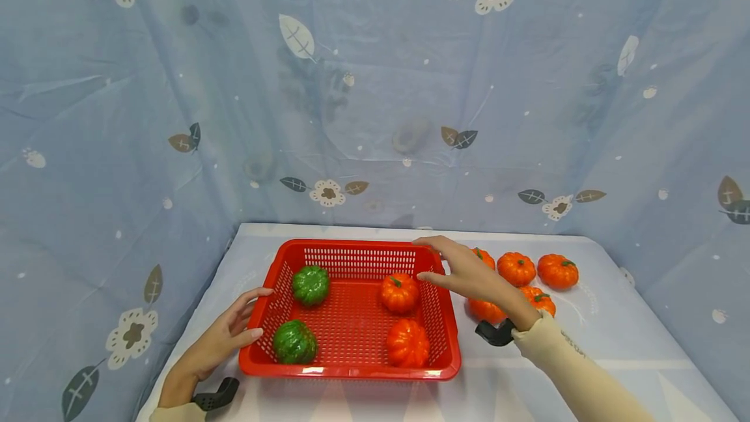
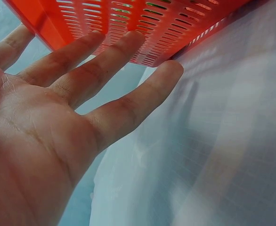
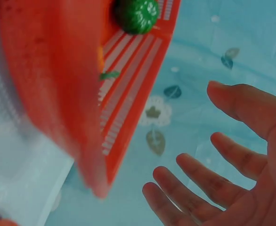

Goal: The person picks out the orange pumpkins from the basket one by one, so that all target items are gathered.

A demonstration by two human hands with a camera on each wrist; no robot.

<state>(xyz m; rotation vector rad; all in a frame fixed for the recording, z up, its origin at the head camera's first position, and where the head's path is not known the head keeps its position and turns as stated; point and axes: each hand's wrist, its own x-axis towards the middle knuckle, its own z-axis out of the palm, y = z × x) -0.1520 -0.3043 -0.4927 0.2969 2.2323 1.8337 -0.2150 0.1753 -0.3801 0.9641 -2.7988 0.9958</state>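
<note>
A red perforated plastic basket sits on the table. Inside it, two green toy pumpkins lie on the left and two orange toy pumpkins on the right. My left hand is beside the basket's left wall, fingers spread. In the left wrist view its fingertips come right up to the slotted wall. Over the basket's right rim hovers my right hand, thumb and fingers apart with nothing between them. The right wrist view shows that palm facing the basket, with a gap between.
Several more orange pumpkins lie on the table to the right of the basket, partly behind my right forearm. A pale patterned cloth covers the table. Blue printed curtains hang behind and at both sides.
</note>
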